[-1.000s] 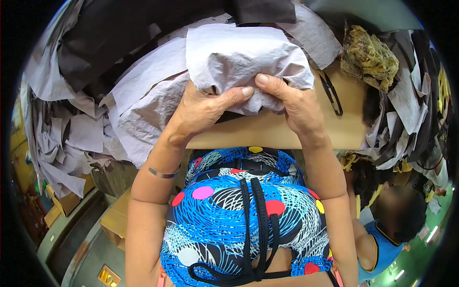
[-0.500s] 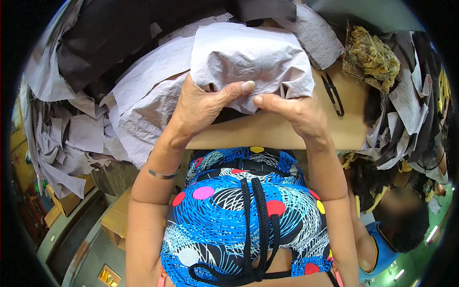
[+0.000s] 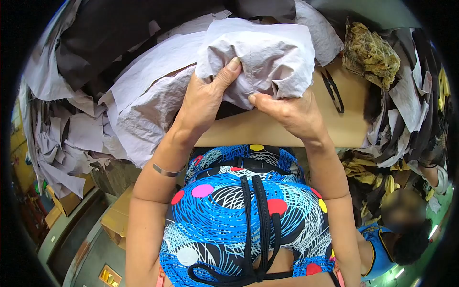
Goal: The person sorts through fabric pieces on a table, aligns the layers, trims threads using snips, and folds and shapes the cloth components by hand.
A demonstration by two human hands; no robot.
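A pale greyish-lilac piece of fabric [image 3: 267,43], wrinkled and with a seam line down its middle, is raised between my two hands over the table. My left hand [image 3: 208,93] grips its left side, thumb pressed on the top face and fingers hidden underneath. On the lower right edge my right hand [image 3: 291,112] pinches the cloth, its thumb tip near the seam and its other fingers out of sight below. Black thread snips [image 3: 333,91] lie on the table to the right of my right hand.
Layered pale cloth [image 3: 148,91] lies left of my hands, with dark fabric [image 3: 110,43] behind. A bundle of yellowish scraps [image 3: 370,55] sits on the tan table [image 3: 282,131] at back right. Cut pieces hang at both sides. Another person [image 3: 382,244] is at lower right.
My left thumb has moved up and left, away from my right thumb, onto the cloth's face. The fabric has shifted and creased differently. The person at lower right has moved slightly, an arm now extended.
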